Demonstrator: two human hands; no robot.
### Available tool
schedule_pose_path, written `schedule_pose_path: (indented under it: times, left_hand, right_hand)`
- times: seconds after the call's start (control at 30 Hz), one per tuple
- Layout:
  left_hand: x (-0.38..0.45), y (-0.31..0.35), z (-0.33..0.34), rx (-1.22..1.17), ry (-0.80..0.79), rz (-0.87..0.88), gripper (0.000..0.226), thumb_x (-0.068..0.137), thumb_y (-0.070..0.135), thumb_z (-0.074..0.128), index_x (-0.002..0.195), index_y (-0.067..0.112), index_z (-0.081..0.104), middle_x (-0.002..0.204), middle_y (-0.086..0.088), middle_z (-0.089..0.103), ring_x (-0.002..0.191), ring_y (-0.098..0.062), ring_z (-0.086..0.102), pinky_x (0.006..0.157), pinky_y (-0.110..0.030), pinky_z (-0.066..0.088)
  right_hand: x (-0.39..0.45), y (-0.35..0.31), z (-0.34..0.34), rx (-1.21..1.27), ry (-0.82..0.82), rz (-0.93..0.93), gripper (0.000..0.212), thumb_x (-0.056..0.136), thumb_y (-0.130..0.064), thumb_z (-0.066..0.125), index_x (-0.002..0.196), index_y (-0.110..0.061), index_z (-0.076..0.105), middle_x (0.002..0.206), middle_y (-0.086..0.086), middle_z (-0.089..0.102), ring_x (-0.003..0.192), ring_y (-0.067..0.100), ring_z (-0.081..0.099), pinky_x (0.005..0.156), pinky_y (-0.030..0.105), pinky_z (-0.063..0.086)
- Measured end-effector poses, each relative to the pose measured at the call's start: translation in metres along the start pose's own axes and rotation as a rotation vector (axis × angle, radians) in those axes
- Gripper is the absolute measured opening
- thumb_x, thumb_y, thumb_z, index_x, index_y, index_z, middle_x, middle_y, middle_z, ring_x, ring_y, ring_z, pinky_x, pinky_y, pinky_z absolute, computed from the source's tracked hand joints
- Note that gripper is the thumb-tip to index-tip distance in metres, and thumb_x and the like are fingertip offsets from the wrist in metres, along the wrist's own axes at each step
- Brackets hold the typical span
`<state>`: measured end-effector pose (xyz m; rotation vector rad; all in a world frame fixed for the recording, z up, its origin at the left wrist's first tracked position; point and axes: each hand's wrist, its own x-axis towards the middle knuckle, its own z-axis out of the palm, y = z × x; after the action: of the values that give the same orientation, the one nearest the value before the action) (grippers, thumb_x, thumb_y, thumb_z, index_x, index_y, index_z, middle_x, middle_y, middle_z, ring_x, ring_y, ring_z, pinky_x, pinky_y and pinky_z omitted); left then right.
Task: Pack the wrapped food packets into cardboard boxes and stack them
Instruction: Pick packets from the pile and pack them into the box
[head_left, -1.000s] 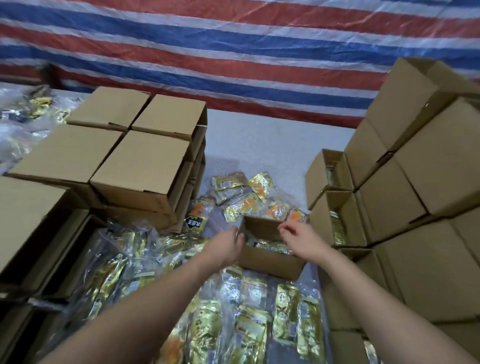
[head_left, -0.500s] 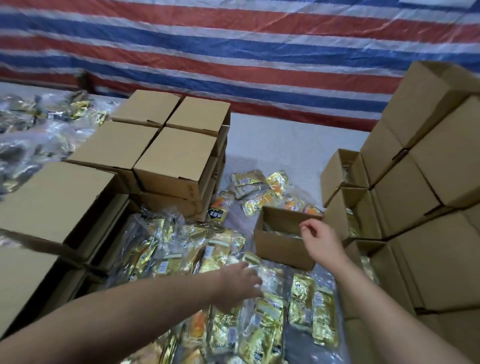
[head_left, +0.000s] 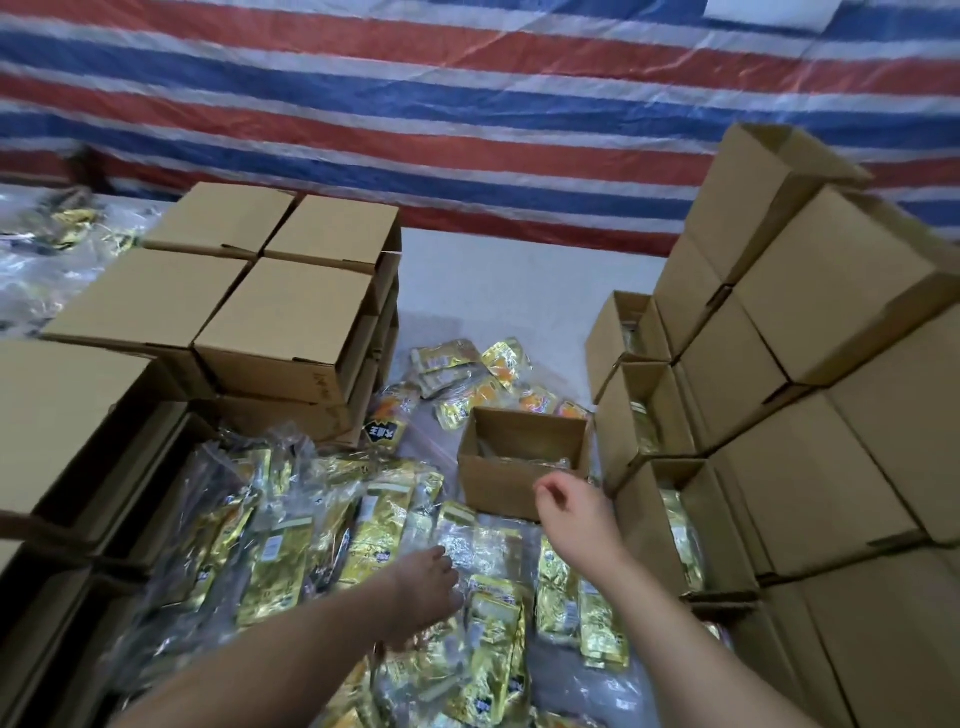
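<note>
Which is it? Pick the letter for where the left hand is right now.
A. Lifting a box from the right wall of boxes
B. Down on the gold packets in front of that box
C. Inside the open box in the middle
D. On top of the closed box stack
B: the left hand reaches down onto the gold packets, short of the open box.

Table: boxes, probably packets.

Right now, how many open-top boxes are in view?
4. One open box sits mid-table, beyond the right hand. Three more line up against the right-hand stack. Others may be hidden behind the stacks.
</note>
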<state>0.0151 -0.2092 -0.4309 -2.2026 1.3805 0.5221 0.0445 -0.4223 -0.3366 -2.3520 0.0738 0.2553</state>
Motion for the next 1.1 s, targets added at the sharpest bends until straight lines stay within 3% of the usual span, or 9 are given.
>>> schedule_pose_path:
  times: [0.13,0.27,0.4,0.57,0.67,0.77,0.87,0.97,1.1]
  left_hand:
    - [-0.020,-0.020,-0.038,-0.599,0.227,-0.247,0.065,0.076,0.058,0.068,0.125,0.019,0.048,0.111,-0.002,0.054,0.101,-0.020,0.049,0.101,-0.037,0.043]
    - [-0.044,-0.047,-0.085,-1.392,0.616,-0.547,0.057,0.076,0.053,0.075,0.124,0.031,0.052,0.106,0.015,0.064,0.092,-0.003,0.063,0.084,-0.027,0.055]
    - [-0.046,-0.072,-0.130,-1.790,0.855,-0.601,0.041,0.086,0.061,0.062,0.115,0.032,0.058,0.102,0.013,0.071,0.093,-0.001,0.067,0.088,-0.033,0.056]
    - [-0.026,-0.079,-0.179,-1.631,1.017,-0.640,0.049,0.098,0.065,0.030,0.098,0.028,0.062,0.095,0.005,0.069,0.083,-0.005,0.067,0.078,-0.039,0.058]
    - [-0.018,-0.086,-0.185,-1.603,0.940,-0.683,0.054,0.102,0.053,0.018,0.101,0.021,0.061,0.118,-0.009,0.056,0.098,-0.019,0.060,0.088,-0.050,0.053]
    - [-0.016,-0.097,-0.179,-1.246,0.752,-0.779,0.058,0.098,0.055,0.019,0.108,0.029,0.071,0.149,-0.005,0.037,0.138,-0.023,0.032,0.115,-0.049,0.026]
    - [-0.012,-0.110,-0.170,-1.297,0.747,-0.700,0.047,0.101,0.056,0.033,0.126,0.031,0.065,0.158,0.002,0.029,0.146,-0.019,0.023,0.119,-0.046,0.019]
    - [-0.008,-0.123,-0.147,-1.583,0.836,-0.715,0.051,0.103,0.048,0.039,0.146,0.021,0.044,0.154,0.001,0.040,0.135,-0.011,0.038,0.112,-0.031,0.030]
    - [0.007,-0.129,-0.097,-1.636,0.482,-0.872,0.063,0.104,0.047,0.040,0.156,0.014,0.025,0.158,-0.010,0.034,0.143,-0.026,0.035,0.117,-0.044,0.031]
  right_hand:
    - [-0.002,-0.002,-0.007,0.228,0.023,0.066,0.018,0.100,-0.030,0.055,0.087,-0.034,0.067,0.085,-0.017,0.070,0.083,-0.006,0.062,0.064,0.005,0.042]
    - [0.000,-0.005,-0.022,0.938,-0.058,0.146,0.057,0.093,-0.058,0.033,0.123,-0.017,0.060,0.122,0.003,0.068,0.117,0.017,0.060,0.104,0.033,0.043]
    - [0.007,-0.038,-0.028,1.038,-0.266,0.011,0.073,0.082,-0.077,0.041,0.142,-0.036,0.037,0.141,0.000,0.057,0.128,0.016,0.054,0.106,0.035,0.041]
    - [0.028,-0.090,-0.017,1.036,-0.211,0.059,0.112,0.045,-0.082,0.080,0.138,-0.025,0.054,0.128,0.001,0.068,0.119,0.019,0.063,0.095,0.040,0.055]
    - [0.040,-0.091,-0.024,1.096,-0.192,0.098,0.086,0.046,-0.079,0.082,0.112,-0.023,0.075,0.107,0.005,0.075,0.098,0.019,0.073,0.068,0.031,0.059]
    - [0.046,-0.078,-0.035,1.124,-0.187,0.119,0.066,0.067,-0.064,0.078,0.111,-0.014,0.075,0.114,0.018,0.072,0.105,0.030,0.070,0.083,0.043,0.058]
    - [0.049,-0.065,-0.042,1.186,-0.096,0.157,0.062,0.074,-0.044,0.075,0.124,-0.007,0.066,0.119,0.022,0.069,0.101,0.031,0.070,0.080,0.042,0.057]
    - [0.057,-0.054,-0.053,1.158,0.144,0.118,0.044,0.075,-0.044,0.076,0.114,-0.024,0.069,0.114,0.014,0.072,0.093,0.026,0.071,0.080,0.042,0.055]
    - [0.077,-0.042,-0.060,0.664,0.179,-0.058,0.056,0.062,-0.067,0.073,0.115,-0.051,0.062,0.111,-0.017,0.069,0.100,0.004,0.066,0.084,0.028,0.056]
